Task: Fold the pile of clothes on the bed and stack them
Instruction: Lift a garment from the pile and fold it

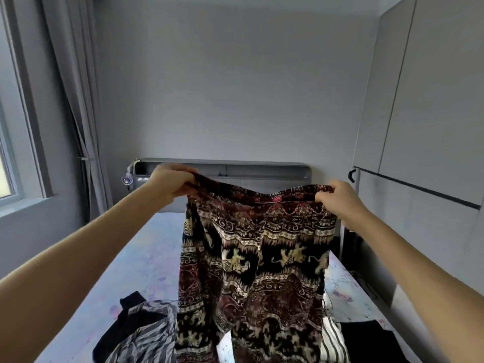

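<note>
Hanging over the bed (146, 252), the patterned trousers (256, 258) are held up by the waistband. The grip of the left hand (171, 183) at 10 o'clock and of the right hand (337, 197) at 2 o'clock is curled tight on that band. A striped shirt (146, 339) is seen at 7 o'clock and a black garment (372, 339) at 5 o'clock, both on the bed

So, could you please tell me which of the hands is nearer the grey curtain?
Left. The left hand grips the patterned garment just right of the curtain; the right hand grips its other corner, far to the right near the wardrobe.
</note>
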Action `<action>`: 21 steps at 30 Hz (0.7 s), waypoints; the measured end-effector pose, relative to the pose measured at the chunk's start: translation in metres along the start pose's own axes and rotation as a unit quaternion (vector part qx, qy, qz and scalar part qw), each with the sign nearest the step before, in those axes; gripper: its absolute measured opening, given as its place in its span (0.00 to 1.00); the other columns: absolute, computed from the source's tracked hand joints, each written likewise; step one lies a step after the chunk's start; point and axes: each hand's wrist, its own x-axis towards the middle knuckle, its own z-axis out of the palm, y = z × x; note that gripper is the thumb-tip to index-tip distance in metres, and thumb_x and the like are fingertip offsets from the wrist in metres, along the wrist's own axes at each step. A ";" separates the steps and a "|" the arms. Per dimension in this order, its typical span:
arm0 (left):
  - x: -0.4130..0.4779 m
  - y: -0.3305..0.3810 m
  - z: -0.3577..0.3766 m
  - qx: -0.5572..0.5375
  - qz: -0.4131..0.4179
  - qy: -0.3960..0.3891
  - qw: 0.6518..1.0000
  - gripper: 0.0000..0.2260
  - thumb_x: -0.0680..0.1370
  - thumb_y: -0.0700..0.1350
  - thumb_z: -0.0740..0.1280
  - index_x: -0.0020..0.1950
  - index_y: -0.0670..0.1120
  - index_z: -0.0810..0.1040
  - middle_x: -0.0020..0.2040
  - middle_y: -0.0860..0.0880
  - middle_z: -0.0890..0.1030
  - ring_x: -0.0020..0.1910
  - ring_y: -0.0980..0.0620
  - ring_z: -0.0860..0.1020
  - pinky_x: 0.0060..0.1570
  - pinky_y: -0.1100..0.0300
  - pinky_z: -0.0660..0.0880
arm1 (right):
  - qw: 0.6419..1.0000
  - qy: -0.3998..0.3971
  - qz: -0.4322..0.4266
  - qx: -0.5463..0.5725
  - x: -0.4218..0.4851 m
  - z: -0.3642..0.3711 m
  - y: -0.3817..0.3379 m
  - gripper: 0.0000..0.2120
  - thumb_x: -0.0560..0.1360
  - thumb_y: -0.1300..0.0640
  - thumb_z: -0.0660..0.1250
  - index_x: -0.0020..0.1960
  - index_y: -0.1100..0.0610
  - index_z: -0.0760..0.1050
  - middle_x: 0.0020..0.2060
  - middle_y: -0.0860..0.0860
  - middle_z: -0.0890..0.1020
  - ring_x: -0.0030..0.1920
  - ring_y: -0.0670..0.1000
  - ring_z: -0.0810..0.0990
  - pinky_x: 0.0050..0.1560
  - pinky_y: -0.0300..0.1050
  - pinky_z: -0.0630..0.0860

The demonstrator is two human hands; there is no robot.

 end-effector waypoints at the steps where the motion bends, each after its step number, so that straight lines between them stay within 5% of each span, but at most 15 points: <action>1: 0.002 -0.003 -0.007 0.092 0.069 0.029 0.993 0.12 0.73 0.30 0.65 0.38 0.45 0.80 0.38 0.41 0.80 0.30 0.50 0.79 0.31 0.66 0.78 | 1.000 -0.025 -0.010 0.006 -0.001 -0.006 -0.002 0.05 0.72 0.67 0.65 0.44 0.60 0.71 0.37 0.56 0.73 0.37 0.54 0.72 0.39 0.45 0.67; 5: 0.005 -0.002 -0.034 0.252 0.148 -0.013 0.956 0.22 0.70 0.28 0.59 0.31 0.51 0.83 0.37 0.39 0.82 0.36 0.45 0.77 0.43 0.55 0.77 | 0.966 -0.225 -0.043 0.123 -0.011 -0.036 -0.008 0.12 0.74 0.70 0.65 0.52 0.55 0.77 0.51 0.54 0.80 0.43 0.54 0.81 0.43 0.46 0.79; 9: -0.004 -0.002 -0.036 0.280 0.100 -0.098 0.950 0.24 0.72 0.26 0.54 0.28 0.47 0.81 0.30 0.43 0.76 0.29 0.50 0.72 0.31 0.62 0.70 | 0.915 -0.367 -0.049 0.162 -0.012 -0.049 -0.005 0.21 0.63 0.57 0.75 0.57 0.52 0.82 0.53 0.57 0.83 0.52 0.55 0.83 0.50 0.44 0.80; 12: -0.012 -0.010 -0.033 0.123 0.039 -0.117 0.985 0.20 0.75 0.27 0.50 0.33 0.42 0.76 0.30 0.45 0.74 0.25 0.54 0.72 0.24 0.66 0.70 | 0.908 -0.383 -0.056 0.159 -0.010 -0.046 0.000 0.27 0.63 0.50 0.77 0.61 0.51 0.79 0.57 0.58 0.82 0.56 0.56 0.81 0.53 0.46 0.79; 16: -0.017 -0.024 -0.038 -0.026 0.013 -0.189 0.982 0.15 0.77 0.42 0.60 0.33 0.46 0.80 0.35 0.45 0.74 0.34 0.50 0.73 0.37 0.59 0.68 | 0.920 -0.353 -0.097 0.138 -0.015 -0.046 0.002 0.30 0.59 0.38 0.78 0.58 0.48 0.81 0.57 0.53 0.82 0.58 0.52 0.81 0.57 0.44 0.78; 19: -0.019 -0.022 -0.048 0.028 0.050 -0.310 0.949 0.20 0.59 0.59 0.78 0.39 0.46 0.81 0.37 0.47 0.79 0.38 0.51 0.79 0.40 0.61 0.75 | 0.921 -0.355 -0.113 0.111 -0.020 -0.052 0.001 0.29 0.58 0.37 0.78 0.52 0.53 0.83 0.53 0.55 0.83 0.53 0.53 0.82 0.51 0.42 0.79; 21: -0.018 -0.021 -0.055 0.105 0.078 -0.358 0.924 0.29 0.57 0.53 0.81 0.52 0.43 0.77 0.44 0.47 0.80 0.44 0.50 0.80 0.44 0.61 0.77 | 0.922 -0.361 -0.114 0.073 -0.020 -0.055 0.005 0.28 0.56 0.39 0.79 0.48 0.56 0.84 0.49 0.57 0.84 0.49 0.55 0.83 0.48 0.42 0.78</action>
